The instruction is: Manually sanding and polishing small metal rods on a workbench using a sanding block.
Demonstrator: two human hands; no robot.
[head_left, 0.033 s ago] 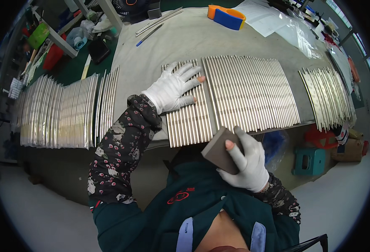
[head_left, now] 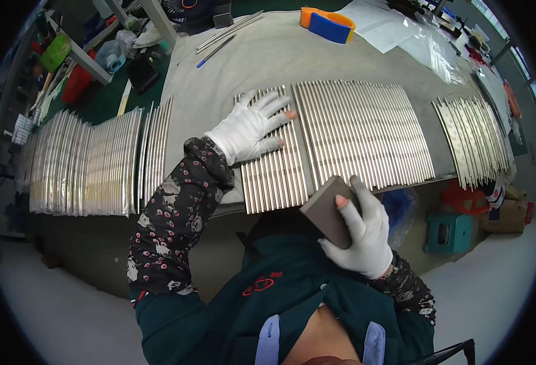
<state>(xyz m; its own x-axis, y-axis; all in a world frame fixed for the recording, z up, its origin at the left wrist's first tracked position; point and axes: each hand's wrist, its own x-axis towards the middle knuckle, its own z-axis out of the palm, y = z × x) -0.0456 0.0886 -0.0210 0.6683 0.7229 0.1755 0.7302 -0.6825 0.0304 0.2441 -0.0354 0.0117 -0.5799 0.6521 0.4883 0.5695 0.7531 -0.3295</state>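
Note:
My left hand (head_left: 247, 128), in a white glove with some bare fingertips, lies flat with its fingers spread over a narrow row of shiny metal rods (head_left: 274, 182). To the right, a thin gap apart, is a wider row of similar rods (head_left: 365, 134), side by side. My right hand (head_left: 365, 237), gloved the same way, grips a flat grey-brown rectangular block (head_left: 330, 214). The block is tilted at the table's front edge, by the near ends of the rods; whether it touches them I cannot tell.
Plastic-wrapped rods (head_left: 85, 164) and a few loose ones (head_left: 156, 146) lie left; another rod bundle (head_left: 472, 143) lies right. Farther back are a blue-tipped pen (head_left: 215, 52), thin rods (head_left: 228, 31), an orange-and-blue ring (head_left: 329, 25) and papers (head_left: 377, 24). A teal stool (head_left: 448, 233) stands below right.
My right hand has shifted slightly right and away from me, carrying the block closer to the near ends of the wider row. My left hand stays in place.

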